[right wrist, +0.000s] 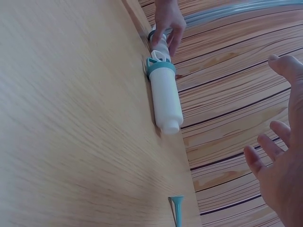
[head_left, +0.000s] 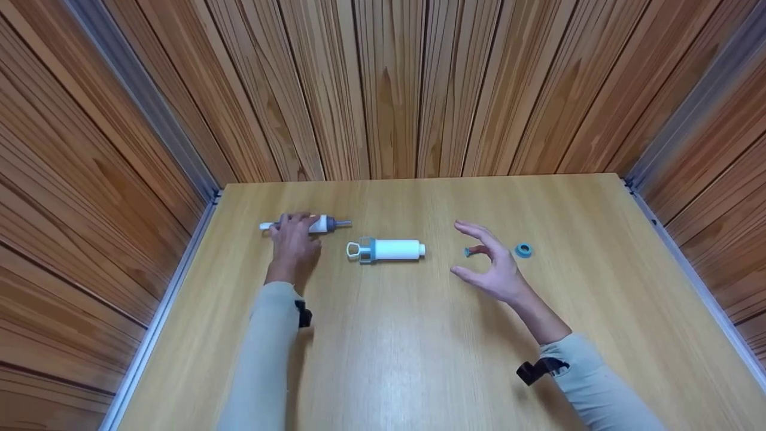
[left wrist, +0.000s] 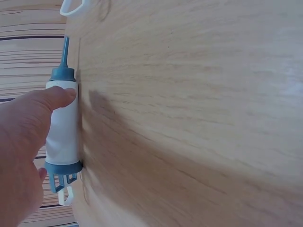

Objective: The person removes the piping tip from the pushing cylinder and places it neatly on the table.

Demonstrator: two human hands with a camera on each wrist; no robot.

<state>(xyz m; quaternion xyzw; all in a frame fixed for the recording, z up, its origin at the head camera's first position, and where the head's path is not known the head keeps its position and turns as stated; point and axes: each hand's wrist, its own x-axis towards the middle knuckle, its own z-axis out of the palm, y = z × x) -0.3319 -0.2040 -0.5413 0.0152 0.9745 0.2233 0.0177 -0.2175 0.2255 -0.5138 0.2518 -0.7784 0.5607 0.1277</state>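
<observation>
My left hand (head_left: 291,242) grips a white syringe (left wrist: 63,127) with a dark blue-grey nozzle and collar, lying at the left of the table. In the left wrist view the thumb rests along its barrel near the nozzle end. A second white syringe (head_left: 397,249), with a teal collar and a white pull handle, lies on its side at the middle. My right hand (head_left: 494,266) hovers with fingers spread apart, holding nothing. Close to its fingers a small teal nozzle (right wrist: 177,201) lies on the table. Just right of that hand is a teal ring (head_left: 523,250).
The wooden table (head_left: 383,335) is bordered by a plank wall (head_left: 389,90) at the back. Further plank walls stand at the left and right, with grey metal rails (head_left: 161,323) along the table's sides.
</observation>
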